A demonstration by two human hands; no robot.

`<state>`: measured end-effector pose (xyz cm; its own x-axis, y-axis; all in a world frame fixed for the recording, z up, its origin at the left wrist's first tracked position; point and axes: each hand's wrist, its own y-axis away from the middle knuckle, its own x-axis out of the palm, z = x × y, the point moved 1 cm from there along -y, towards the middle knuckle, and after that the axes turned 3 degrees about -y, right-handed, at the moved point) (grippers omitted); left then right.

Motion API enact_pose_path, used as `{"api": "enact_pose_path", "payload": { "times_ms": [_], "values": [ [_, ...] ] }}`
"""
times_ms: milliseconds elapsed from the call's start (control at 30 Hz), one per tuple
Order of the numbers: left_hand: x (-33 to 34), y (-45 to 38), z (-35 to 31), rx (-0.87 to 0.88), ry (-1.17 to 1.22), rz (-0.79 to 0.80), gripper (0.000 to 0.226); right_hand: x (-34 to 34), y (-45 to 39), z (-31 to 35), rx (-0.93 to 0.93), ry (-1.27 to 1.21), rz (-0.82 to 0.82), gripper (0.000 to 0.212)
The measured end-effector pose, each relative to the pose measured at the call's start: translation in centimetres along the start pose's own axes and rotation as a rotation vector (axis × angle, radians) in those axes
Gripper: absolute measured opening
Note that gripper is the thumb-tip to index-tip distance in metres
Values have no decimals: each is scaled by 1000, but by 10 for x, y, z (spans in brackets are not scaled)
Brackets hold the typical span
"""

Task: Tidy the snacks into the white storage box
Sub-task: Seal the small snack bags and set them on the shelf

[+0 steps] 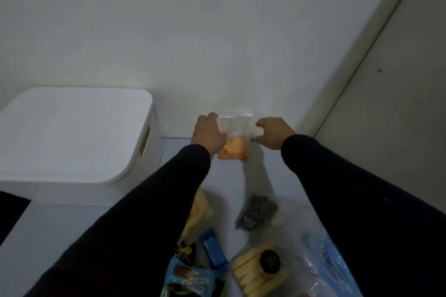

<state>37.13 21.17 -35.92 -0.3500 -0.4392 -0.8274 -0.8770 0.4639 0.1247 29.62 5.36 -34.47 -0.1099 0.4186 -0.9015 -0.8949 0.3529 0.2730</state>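
Head view: I see the small clear plastic bag of orange snack pieces [233,144] held upright near the back wall [217,31], its lower end at or just above the pale tabletop [60,224]; contact unclear. My left hand [208,134] pinches the bag's upper left corner, fingers curled around the film. My right hand [275,132] has thumb and fingers curled at the bag's right edge; I read it as grasping that edge, though the film is nearly invisible there. Both arms are in black sleeves [337,188].

To the left, well apart from the bag, stands the white rectangular storage box [72,171] with its white lid [72,132] on and a slot handle in its side.

Nearer me on the tabletop lie other snacks: a clear bag of dark seeds [255,212], a clear tray of pale yellow stick biscuits with a black round label [258,270], a blue wrapped bar [213,253], a light blue packet with a printed chocolate biscuit [185,275], a pale yellow packet [198,214] partly hidden by my left sleeve, and a clear bag with light blue contents [323,255].
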Motion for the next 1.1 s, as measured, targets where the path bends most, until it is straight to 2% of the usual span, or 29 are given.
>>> {"api": "enact_pose_path", "payload": {
  "times_ms": [100, 200, 367, 500, 733, 867, 1100],
  "values": [
    [-19, 23, -7, -27, -187, 77, 49, -7, 23, 19, -12, 140, 44, 44],
    [-39, 50, -8, -32, -282, 146, 23, -12, 51, 42, -40, 217, 58, 38],
    [-65, 98, 15, -48, -314, 136, 38, -11, 98, 84, -118, 266, 55, 36],
    [-73, 143, 56, -119, -258, 146, 44, 20, 110, 112, -199, 311, 61, 29],
    [-41, 207, 143, -374, -66, 157, 52, 99, 114, 156, -401, 242, 283, 51],
    [-13, 220, 176, -464, -7, 146, 53, 138, 103, 160, -471, 263, 339, 65],
    [11, 217, 185, -416, 21, 34, 45, 171, 88, 137, -452, 179, 389, 76]
  ]
}}
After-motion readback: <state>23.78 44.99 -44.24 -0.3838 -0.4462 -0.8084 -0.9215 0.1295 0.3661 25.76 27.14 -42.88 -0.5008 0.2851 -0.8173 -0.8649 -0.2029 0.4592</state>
